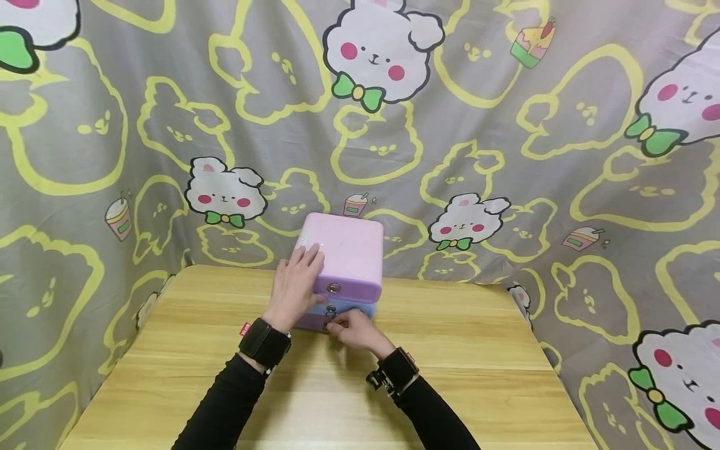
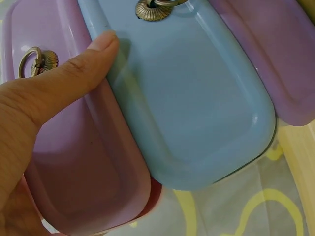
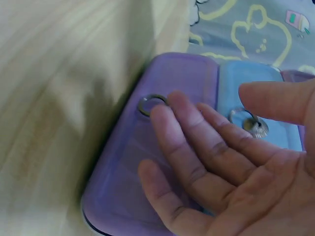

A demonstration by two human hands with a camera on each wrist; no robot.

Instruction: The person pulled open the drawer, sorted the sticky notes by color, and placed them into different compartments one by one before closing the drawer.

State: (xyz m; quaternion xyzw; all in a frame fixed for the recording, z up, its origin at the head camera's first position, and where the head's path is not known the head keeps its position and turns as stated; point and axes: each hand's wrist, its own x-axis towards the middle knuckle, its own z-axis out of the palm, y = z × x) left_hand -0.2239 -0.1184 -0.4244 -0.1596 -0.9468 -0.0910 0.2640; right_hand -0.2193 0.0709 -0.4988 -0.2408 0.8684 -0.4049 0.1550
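Note:
A small chest of drawers (image 1: 354,247) with a pink top stands at the table's back. Its front stacks a purple upper drawer (image 2: 98,167), a blue middle drawer (image 2: 206,108) and a purple lower drawer (image 3: 133,167), with metal ring pulls. My left hand (image 1: 294,282) lies over the top's left edge, fingers stretched across it; its straight thumb (image 2: 74,73) presses the front where the upper and middle drawers meet. At the lower drawer, my right hand (image 1: 358,330) has its fingertips (image 3: 166,118) against the ring pull (image 3: 141,107), the thumb apart from them.
The wooden table (image 1: 450,362) reaches out on both sides of the chest and in front of it. Behind hangs a grey curtain (image 1: 388,150) with rabbit prints, close to the chest's back. Each wrist wears a black strap (image 1: 264,344).

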